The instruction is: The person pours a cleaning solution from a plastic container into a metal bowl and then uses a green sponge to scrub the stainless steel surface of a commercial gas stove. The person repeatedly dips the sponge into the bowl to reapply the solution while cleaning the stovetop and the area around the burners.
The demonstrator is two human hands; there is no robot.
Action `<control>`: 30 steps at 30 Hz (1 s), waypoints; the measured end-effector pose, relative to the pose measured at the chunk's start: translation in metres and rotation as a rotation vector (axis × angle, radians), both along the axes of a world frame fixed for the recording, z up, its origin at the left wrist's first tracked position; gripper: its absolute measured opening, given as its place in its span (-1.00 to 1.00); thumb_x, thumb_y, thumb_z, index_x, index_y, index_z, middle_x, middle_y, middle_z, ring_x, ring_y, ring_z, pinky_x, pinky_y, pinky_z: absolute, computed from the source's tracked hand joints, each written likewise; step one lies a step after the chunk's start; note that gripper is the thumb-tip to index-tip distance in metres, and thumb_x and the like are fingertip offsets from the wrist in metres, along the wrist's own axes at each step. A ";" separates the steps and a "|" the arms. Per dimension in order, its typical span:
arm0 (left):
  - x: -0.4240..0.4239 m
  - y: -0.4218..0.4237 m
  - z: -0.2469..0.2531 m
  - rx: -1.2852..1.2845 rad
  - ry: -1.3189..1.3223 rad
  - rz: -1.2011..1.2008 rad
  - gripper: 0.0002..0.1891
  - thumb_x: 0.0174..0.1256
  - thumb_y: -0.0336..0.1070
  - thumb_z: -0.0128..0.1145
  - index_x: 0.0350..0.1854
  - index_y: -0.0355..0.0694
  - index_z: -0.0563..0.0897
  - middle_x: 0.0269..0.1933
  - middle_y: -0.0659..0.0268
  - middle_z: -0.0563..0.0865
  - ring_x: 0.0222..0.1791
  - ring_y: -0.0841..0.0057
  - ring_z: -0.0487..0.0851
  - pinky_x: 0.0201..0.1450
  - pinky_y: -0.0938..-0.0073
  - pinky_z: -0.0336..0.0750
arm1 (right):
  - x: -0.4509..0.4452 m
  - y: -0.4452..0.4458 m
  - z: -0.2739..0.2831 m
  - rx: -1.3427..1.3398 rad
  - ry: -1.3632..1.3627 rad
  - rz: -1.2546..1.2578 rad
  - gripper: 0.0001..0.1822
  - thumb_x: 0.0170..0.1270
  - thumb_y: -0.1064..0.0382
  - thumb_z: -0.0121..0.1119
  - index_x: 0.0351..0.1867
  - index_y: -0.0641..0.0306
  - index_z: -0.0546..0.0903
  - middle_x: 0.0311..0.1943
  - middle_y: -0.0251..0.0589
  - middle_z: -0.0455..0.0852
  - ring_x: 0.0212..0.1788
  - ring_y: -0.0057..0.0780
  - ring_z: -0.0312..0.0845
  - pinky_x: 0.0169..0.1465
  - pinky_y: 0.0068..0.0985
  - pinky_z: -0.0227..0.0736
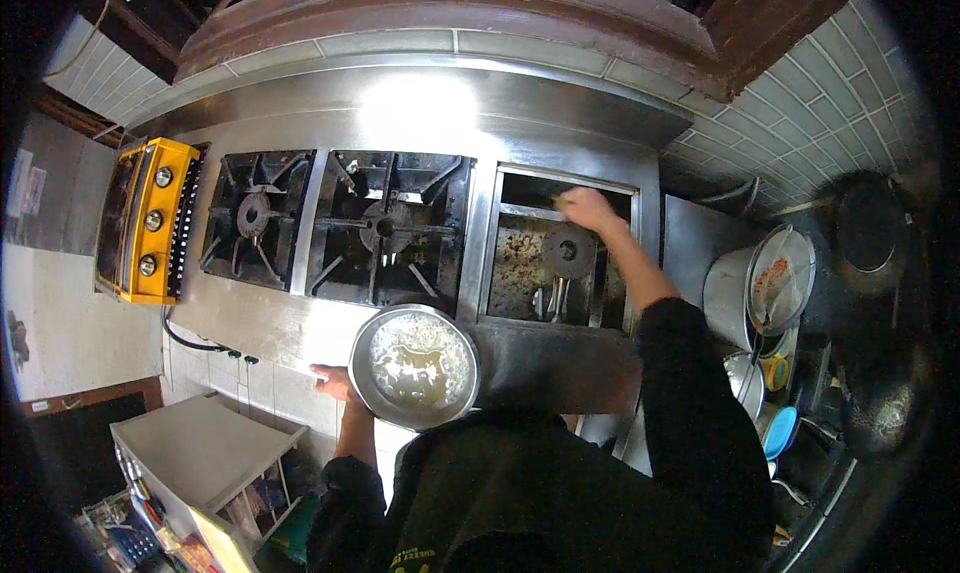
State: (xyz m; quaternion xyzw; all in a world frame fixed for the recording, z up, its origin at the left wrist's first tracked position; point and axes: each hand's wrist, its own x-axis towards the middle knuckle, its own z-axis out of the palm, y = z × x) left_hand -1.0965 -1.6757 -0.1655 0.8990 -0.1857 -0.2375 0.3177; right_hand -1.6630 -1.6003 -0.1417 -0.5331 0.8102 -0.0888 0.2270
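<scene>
My left hand point(337, 385) is at the left side of a round steel bowl point(365, 400) and holds it against the front of my body. Foamy, cloudy liquid point(416, 359) is in the bowl. My right hand point(592, 209) reaches into the right burner bay of a steel gas range, near its back rail. Between its fingers is a small yellowish-green thing point(559, 201), mostly hidden, perhaps a sponge. That bay has no grate over it; brown food scraps point(521, 254) and grime lie around its round burner point(568, 250).
Black grates point(386, 262) cover the middle and left bays. A yellow appliance with knobs point(154, 217) stands at the far left. On the right are a large pot point(724, 295), a strainer with scraps point(780, 280) and a blue-lidded tub point(780, 432). A cabinet point(202, 442) stands lower left.
</scene>
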 end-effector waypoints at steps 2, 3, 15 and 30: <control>-0.007 -0.001 0.000 -0.002 0.020 -0.002 -0.07 0.17 0.47 -0.24 0.18 -0.46 0.28 0.02 -0.18 0.52 0.00 -0.03 0.52 0.05 0.09 0.42 | -0.034 0.049 0.003 0.095 0.100 -0.078 -0.73 0.10 0.16 -0.02 -0.32 0.20 0.68 -0.25 -0.02 0.67 -0.19 -0.04 0.58 -0.09 -0.22 0.45; -0.034 -0.001 0.019 0.002 0.048 -0.009 -0.08 0.17 0.46 -0.23 0.14 -0.48 0.32 0.01 -0.19 0.52 0.00 -0.03 0.53 0.05 0.05 0.41 | -0.045 0.059 -0.008 0.107 0.152 -0.071 -0.72 0.10 0.16 -0.03 -0.35 0.24 0.67 -0.25 0.01 0.67 -0.19 -0.01 0.58 -0.10 -0.21 0.45; -0.031 0.003 0.028 -0.072 0.036 0.023 -0.06 0.17 0.46 -0.22 0.07 -0.56 0.36 -0.07 -0.22 0.55 -0.07 -0.03 0.56 -0.02 0.03 0.44 | 0.045 -0.013 0.018 -0.676 -0.261 -0.494 -0.73 -0.13 0.43 0.28 -0.29 0.30 0.64 -0.26 -0.13 0.64 -0.20 -0.24 0.59 -0.09 -0.44 0.46; -0.013 0.000 -0.006 -0.066 -0.093 -0.027 -0.13 0.19 0.43 -0.22 0.12 -0.44 0.35 -0.08 -0.25 0.53 -0.08 -0.02 0.54 -0.05 0.07 0.42 | 0.069 -0.052 0.015 -0.829 0.149 -0.588 -0.85 -0.01 0.36 0.20 -0.37 0.31 0.67 -0.36 -0.02 0.63 -0.26 -0.04 0.55 -0.13 -0.27 0.44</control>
